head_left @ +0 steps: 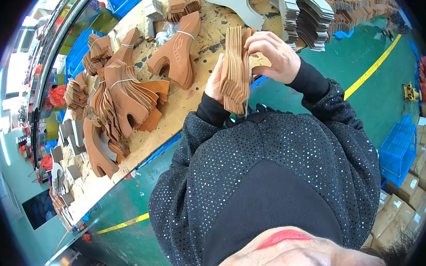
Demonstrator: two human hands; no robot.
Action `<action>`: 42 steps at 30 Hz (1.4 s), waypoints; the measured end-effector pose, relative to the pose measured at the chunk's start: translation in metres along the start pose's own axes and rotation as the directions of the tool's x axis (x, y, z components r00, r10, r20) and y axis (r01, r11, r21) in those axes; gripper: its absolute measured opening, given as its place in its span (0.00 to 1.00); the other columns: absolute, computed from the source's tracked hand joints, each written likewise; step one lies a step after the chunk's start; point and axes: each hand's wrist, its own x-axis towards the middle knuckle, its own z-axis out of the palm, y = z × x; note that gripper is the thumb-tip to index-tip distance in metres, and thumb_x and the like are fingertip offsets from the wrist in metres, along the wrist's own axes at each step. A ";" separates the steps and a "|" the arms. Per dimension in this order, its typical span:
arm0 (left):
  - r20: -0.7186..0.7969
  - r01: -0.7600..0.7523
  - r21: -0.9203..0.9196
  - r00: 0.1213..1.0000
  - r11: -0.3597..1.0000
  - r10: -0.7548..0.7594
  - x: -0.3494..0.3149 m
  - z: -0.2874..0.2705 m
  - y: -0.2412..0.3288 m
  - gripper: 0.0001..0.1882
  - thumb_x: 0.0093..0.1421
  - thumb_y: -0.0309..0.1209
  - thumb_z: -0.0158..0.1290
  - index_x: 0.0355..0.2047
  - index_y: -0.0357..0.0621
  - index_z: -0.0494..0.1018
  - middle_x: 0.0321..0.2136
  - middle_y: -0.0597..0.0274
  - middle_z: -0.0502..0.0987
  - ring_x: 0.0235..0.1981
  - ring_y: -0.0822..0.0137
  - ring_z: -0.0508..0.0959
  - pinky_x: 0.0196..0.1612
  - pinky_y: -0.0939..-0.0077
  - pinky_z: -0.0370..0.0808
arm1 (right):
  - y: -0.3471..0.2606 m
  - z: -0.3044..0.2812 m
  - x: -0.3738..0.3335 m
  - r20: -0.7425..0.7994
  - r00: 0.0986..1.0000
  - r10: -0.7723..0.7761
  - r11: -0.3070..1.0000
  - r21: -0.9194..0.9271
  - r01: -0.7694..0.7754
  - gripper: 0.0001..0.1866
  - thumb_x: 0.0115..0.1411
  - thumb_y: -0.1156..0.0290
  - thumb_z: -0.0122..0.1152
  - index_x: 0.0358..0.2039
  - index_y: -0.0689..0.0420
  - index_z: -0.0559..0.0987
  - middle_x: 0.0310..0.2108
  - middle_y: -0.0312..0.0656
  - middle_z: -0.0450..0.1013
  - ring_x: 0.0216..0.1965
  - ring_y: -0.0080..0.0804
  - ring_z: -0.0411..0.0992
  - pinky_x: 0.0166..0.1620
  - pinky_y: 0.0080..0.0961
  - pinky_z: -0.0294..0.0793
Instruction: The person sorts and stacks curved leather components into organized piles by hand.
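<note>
A thick stack of brown leather-like cut pieces (235,70) stands on edge between my hands, its layered edges facing up. My left hand (215,81) is wrapped around its left side, with part of the fingers hidden behind it. On the other side my right hand (274,55) has its fingers bent and pressed at the stack's upper right edge. A tied bundle of brown Y-shaped pieces (177,50), bound with a white band, lies on the worktable (204,61) just left of my left hand.
More brown bundles (124,91) are heaped along the table's left part. Grey curved pieces (313,18) are stacked at the far edge, beside a flat grey piece (237,5). On the right, a blue crate (396,149) and cardboard boxes (392,214) stand on the green floor.
</note>
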 end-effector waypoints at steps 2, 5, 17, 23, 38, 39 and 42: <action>0.051 -0.073 0.096 0.996 0.993 0.069 0.001 -0.014 -0.007 0.20 0.52 0.28 0.58 0.46 0.42 0.67 0.38 0.61 0.71 0.39 0.69 0.72 0.42 0.78 0.72 | -0.003 0.002 -0.003 -0.019 0.999 -0.032 0.999 -0.043 0.031 0.29 0.36 0.78 0.69 0.43 0.55 0.71 0.46 0.42 0.69 0.49 0.44 0.67 0.49 0.35 0.69; 0.031 -0.089 0.010 0.996 0.996 0.089 0.002 -0.009 0.000 0.20 0.55 0.28 0.57 0.47 0.40 0.66 0.41 0.57 0.70 0.41 0.63 0.72 0.44 0.69 0.74 | -0.005 0.004 -0.012 -0.158 0.987 -0.011 0.994 -0.113 -0.007 0.32 0.40 0.72 0.70 0.49 0.53 0.70 0.45 0.41 0.69 0.48 0.40 0.69 0.49 0.32 0.70; -0.062 0.022 -0.281 0.997 0.960 -0.040 0.005 0.033 -0.002 0.20 0.62 0.39 0.47 0.46 0.35 0.67 0.34 0.55 0.72 0.31 0.66 0.69 0.31 0.77 0.70 | 0.017 -0.019 -0.022 0.023 1.000 0.017 0.992 0.123 -0.019 0.17 0.39 0.80 0.62 0.29 0.53 0.67 0.39 0.39 0.69 0.42 0.41 0.67 0.46 0.34 0.67; 0.003 0.144 -0.024 0.990 0.989 -0.144 -0.005 0.043 0.015 0.24 0.66 0.47 0.41 0.51 0.40 0.66 0.40 0.53 0.75 0.39 0.62 0.77 0.43 0.68 0.77 | 0.007 -0.022 -0.021 0.079 0.996 0.031 0.996 0.079 -0.037 0.19 0.43 0.74 0.69 0.36 0.56 0.71 0.32 0.37 0.70 0.37 0.41 0.68 0.44 0.35 0.67; 0.266 0.492 -0.155 0.856 0.857 -0.443 0.007 -0.018 0.025 0.24 0.64 0.43 0.43 0.49 0.33 0.64 0.34 0.58 0.69 0.29 0.67 0.70 0.29 0.75 0.72 | 0.004 -0.005 -0.001 0.097 0.994 0.051 0.991 -0.130 -0.038 0.26 0.48 0.72 0.65 0.49 0.58 0.70 0.40 0.42 0.71 0.43 0.43 0.67 0.48 0.35 0.65; 0.260 0.457 -0.164 0.875 0.874 -0.409 0.004 -0.016 0.023 0.24 0.64 0.42 0.43 0.49 0.32 0.63 0.34 0.59 0.67 0.28 0.68 0.68 0.27 0.77 0.70 | 0.003 -0.003 0.000 0.098 0.994 0.050 0.991 -0.128 -0.038 0.26 0.48 0.72 0.65 0.49 0.58 0.70 0.40 0.42 0.71 0.43 0.43 0.67 0.48 0.35 0.65; 0.261 0.461 -0.168 0.873 0.871 -0.411 0.008 -0.021 0.024 0.24 0.63 0.40 0.45 0.49 0.30 0.62 0.35 0.58 0.66 0.28 0.70 0.66 0.23 0.81 0.66 | 0.002 -0.002 0.002 0.103 0.991 0.084 0.969 -0.239 -0.057 0.26 0.49 0.72 0.64 0.50 0.58 0.69 0.41 0.44 0.70 0.44 0.44 0.67 0.48 0.34 0.65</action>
